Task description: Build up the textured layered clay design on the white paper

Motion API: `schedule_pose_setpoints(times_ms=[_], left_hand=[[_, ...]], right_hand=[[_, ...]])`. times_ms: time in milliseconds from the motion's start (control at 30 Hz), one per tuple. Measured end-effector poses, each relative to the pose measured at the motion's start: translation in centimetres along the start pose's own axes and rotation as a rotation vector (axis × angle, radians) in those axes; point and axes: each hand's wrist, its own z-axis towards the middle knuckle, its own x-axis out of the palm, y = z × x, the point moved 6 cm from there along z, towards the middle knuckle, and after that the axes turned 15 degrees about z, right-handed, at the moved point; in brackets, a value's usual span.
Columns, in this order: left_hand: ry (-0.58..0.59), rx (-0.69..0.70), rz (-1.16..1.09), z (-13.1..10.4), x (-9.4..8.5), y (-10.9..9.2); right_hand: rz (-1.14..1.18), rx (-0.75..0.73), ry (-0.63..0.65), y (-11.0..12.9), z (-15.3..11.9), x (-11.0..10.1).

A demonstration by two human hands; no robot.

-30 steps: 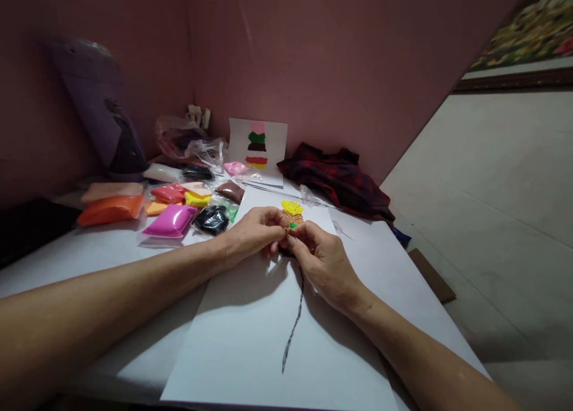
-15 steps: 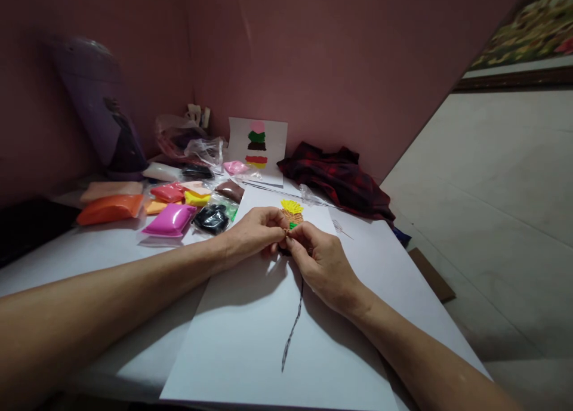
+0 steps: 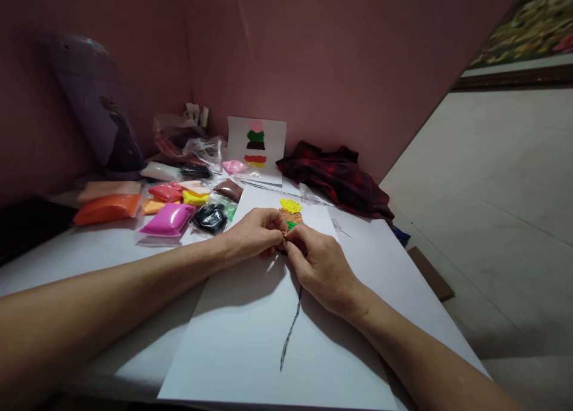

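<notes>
My left hand (image 3: 262, 229) and my right hand (image 3: 320, 259) meet over a white sheet of paper (image 3: 250, 339), fingertips pinched together. Between them is a small brown piece of clay (image 3: 285, 235), mostly covered by the fingers. Just beyond the fingertips, a clay picture (image 3: 290, 211) lies on the sheet, with yellow, light brown and green bands of short strands; its lower part is hidden by my hands. A thin dark line (image 3: 290, 327) runs down the paper below my right hand.
Left of the paper lie several clay packets, among them magenta (image 3: 168, 219), orange (image 3: 107, 209) and black (image 3: 210, 218). A card with coloured bands (image 3: 273, 136) leans at the wall. Dark red checked cloth (image 3: 333, 175) lies behind right; a toothpick-like stick (image 3: 344, 232) lies rightward.
Both hands stay pinched at nearly the same spot, with only slight finger movement. The whole view has shifted a little; nothing else has visibly moved.
</notes>
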Motion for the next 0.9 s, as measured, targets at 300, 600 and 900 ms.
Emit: schedule_pose_setpoints(times_ms=[300, 600, 900], left_hand=[[-0.007, 0.025, 0.042, -0.26, 0.10, -0.42], [-0.017, 0.026, 0.036, -0.12, 0.02, -0.28], [-0.019, 0.035, 0.034, -0.12, 0.01, -0.14]], right_hand=[[-0.043, -0.010, 0.020, 0.02, -0.13, 0.07], [-0.044, -0.003, 0.019, -0.06, -0.02, 0.10], [-0.040, 0.002, 0.010, -0.01, -0.06, -0.01]])
